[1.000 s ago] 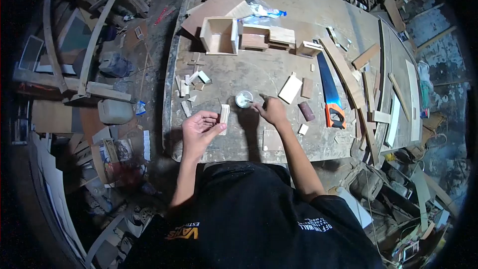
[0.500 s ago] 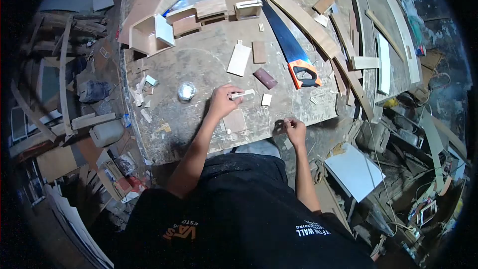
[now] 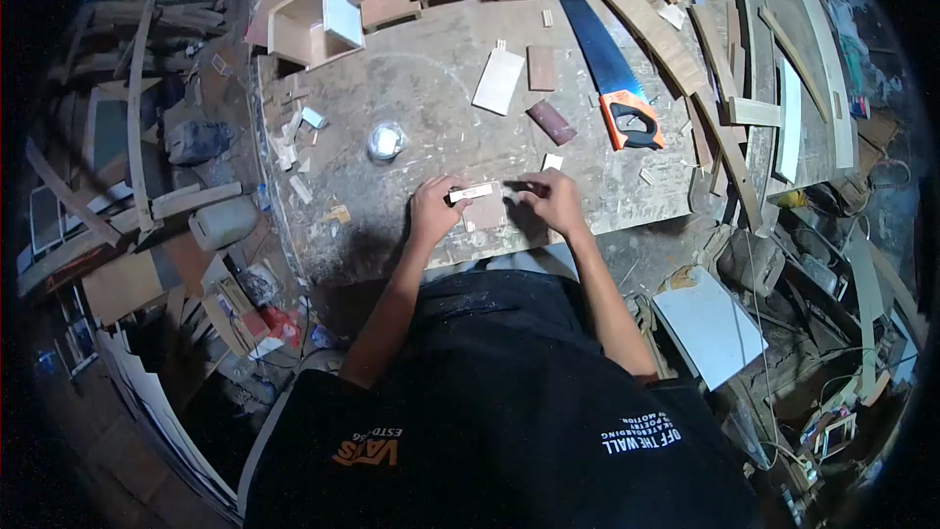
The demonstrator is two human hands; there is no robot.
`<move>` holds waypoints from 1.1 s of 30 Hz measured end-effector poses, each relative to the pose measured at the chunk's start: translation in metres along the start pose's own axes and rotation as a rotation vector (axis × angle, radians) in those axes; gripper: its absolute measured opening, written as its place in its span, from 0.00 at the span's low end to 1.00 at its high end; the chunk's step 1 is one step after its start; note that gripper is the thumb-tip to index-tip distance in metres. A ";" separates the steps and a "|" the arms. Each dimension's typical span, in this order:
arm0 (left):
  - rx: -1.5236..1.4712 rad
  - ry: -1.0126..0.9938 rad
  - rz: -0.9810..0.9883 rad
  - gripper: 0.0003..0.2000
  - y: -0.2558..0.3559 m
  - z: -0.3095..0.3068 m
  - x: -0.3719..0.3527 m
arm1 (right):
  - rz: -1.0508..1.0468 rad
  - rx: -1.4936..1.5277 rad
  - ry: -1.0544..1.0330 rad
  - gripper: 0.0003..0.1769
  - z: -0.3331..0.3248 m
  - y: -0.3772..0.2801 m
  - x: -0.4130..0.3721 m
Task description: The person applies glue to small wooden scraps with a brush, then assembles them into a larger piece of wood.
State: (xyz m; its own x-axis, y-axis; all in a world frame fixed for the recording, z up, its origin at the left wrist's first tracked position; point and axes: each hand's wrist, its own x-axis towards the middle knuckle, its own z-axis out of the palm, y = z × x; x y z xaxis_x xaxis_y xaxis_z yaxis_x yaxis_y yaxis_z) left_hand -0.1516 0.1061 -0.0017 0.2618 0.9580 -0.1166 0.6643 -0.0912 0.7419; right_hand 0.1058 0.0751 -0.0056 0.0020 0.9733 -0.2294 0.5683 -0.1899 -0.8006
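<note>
A small pale wood strip (image 3: pixel 471 193) is pinched in my left hand (image 3: pixel 437 213), held over the workbench near its front edge. Under it lies a thin flat piece of wood (image 3: pixel 486 216). Just right of the strip is my right hand (image 3: pixel 556 201), its fingers curled together and pointing at the strip's end. Whatever those fingers hold, if anything, is too small to make out. Beyond my right hand a small pale wood square (image 3: pixel 552 163) is partly covered. Farther off lie a brown roll of sandpaper (image 3: pixel 551 122), a light wood piece (image 3: pixel 498 81) and a brown wood block (image 3: pixel 541 69).
A round clear container (image 3: pixel 387 141) stands left of my hands. The handsaw (image 3: pixel 627 118) lies at the right, beside long wood strips (image 3: pixel 720 147). Small wooden boxes (image 3: pixel 387 0) line the back. Wood scraps (image 3: pixel 286 142) lie at the bench's left edge.
My right hand has moved left and up from the bench edge to beside the strip. My left hand still grips the strip, lower over the flat piece. The view has shifted slightly.
</note>
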 end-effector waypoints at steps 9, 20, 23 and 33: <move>-0.103 -0.064 -0.058 0.17 0.000 0.000 -0.007 | -0.239 -0.413 -0.169 0.16 0.038 -0.027 0.016; -0.248 0.026 -0.260 0.22 -0.057 0.010 -0.031 | -0.171 -0.512 -0.057 0.13 0.036 -0.024 0.010; -0.219 0.013 -0.339 0.19 -0.068 0.018 -0.037 | -0.206 -0.518 -0.049 0.13 0.044 -0.018 0.016; -0.229 0.026 -0.400 0.16 -0.069 0.038 -0.035 | -0.205 -0.471 -0.144 0.12 0.061 -0.020 0.027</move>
State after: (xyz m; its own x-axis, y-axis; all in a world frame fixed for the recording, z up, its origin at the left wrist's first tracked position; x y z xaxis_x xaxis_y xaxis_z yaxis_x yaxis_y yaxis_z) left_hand -0.1798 0.0686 -0.0741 -0.0036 0.9126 -0.4088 0.5369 0.3467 0.7691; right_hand 0.0441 0.0976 -0.0302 -0.2423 0.9505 -0.1944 0.8531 0.1134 -0.5092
